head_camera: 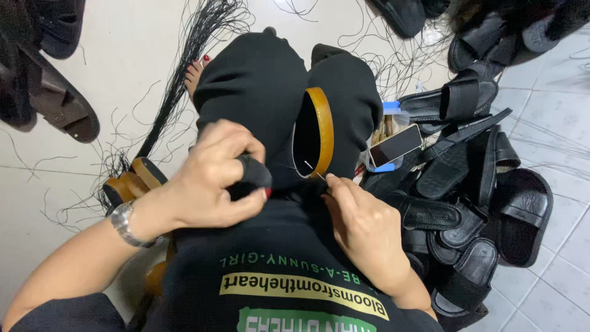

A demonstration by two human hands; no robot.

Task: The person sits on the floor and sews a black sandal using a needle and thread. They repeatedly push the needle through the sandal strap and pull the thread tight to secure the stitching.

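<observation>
At the far left of the tiled floor (123,55), well away from the sandal held between the knees, lay a dark brown sandal (58,101), and nearer to it a bundle of black thread (184,67) fanned out across the tiles. Two tan-edged soles (132,181) sat just left of the person's left wrist, which wore a silver wristwatch (123,221). The left hand (212,181) had its grip clamped on the black strap end (252,175) of the sandal in work (313,132), a black sole with a tan rim standing on edge between the black-clad knees. Just right of that sandal's lower end, the right hand (362,227) pinched a thin needle (310,169) between fingertips pressed together, its point touching the rim. Further right lay a phone (396,146) on a blue-lidded box (391,109), then a heap of black sandals (485,203).
</observation>
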